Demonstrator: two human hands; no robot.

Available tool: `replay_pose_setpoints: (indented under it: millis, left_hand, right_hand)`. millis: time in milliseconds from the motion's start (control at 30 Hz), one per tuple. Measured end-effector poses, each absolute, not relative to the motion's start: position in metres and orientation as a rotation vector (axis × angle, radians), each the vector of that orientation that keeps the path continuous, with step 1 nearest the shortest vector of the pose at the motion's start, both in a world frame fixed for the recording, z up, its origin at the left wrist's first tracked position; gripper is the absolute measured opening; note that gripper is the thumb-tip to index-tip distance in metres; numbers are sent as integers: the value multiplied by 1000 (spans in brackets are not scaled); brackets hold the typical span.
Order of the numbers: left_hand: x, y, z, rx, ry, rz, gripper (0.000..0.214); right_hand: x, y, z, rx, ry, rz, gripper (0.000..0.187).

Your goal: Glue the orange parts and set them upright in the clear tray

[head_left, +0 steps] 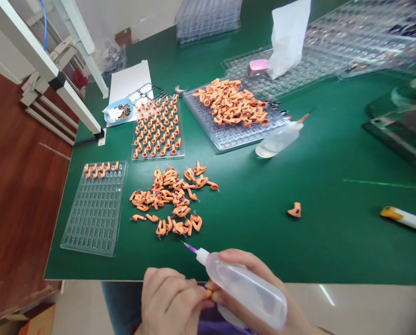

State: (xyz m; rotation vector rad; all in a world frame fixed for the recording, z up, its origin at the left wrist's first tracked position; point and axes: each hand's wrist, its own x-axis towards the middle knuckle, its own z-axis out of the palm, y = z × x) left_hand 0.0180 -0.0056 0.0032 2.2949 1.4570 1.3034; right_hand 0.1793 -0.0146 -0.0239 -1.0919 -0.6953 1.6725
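My left hand (171, 298) is closed, its fingertips pinching a small orange curved piece (208, 293), mostly hidden by the fingers. My right hand (256, 274) grips a translucent squeeze bottle (246, 288) with a white cap and a purple needle tip pointing up and left. Some right fingertips also touch the orange piece under the bottle. Just beyond the needle lies a loose pile of orange curved pieces (173, 190) with dark marks and thin wires. One single orange piece (294, 210) rests apart on the green table (256, 200).
At left, a clear tray (96, 214) has orange pieces in its top rows. A fuller tray (159, 128) stands behind the pile, beside a heaped tray (228, 139). A second bottle (279, 139), a blue dish (117, 120), a pink box (258, 67) and a yellow-white tube (406, 218) lie around.
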Motion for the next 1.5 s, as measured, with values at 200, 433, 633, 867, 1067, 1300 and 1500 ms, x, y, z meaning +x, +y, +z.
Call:
replay_pose_setpoints:
  millis: [200, 433, 633, 867, 1067, 1300, 1500]
  left_hand:
    - [19, -8, 2, 2265, 1445, 1319, 18]
    - [20, -14, -7, 2216, 1473, 1345, 14]
    - [19, -10, -1, 2270, 1461, 1327, 19]
    - [18, -9, 2, 2285, 1432, 1305, 20]
    - [18, -9, 1, 2284, 1415, 1310, 17]
    - [21, -9, 1, 2238, 1388, 1359, 19]
    - [19, -6, 0, 2234, 1384, 1338, 20]
  right_hand:
    - [182, -14, -24, -1074, -681, 1690, 37]
    - [182, -17, -30, -1072, -734, 1627, 35]
    - [191, -15, -49, -963, -1054, 1483, 35]
    - [197, -10, -52, -871, -1239, 1384, 51]
    - [197, -6, -48, -850, -1297, 1355, 51]
    - [196, -6, -43, -857, -1268, 1349, 49]
    - [189, -14, -47, -888, -1158, 1377, 34]
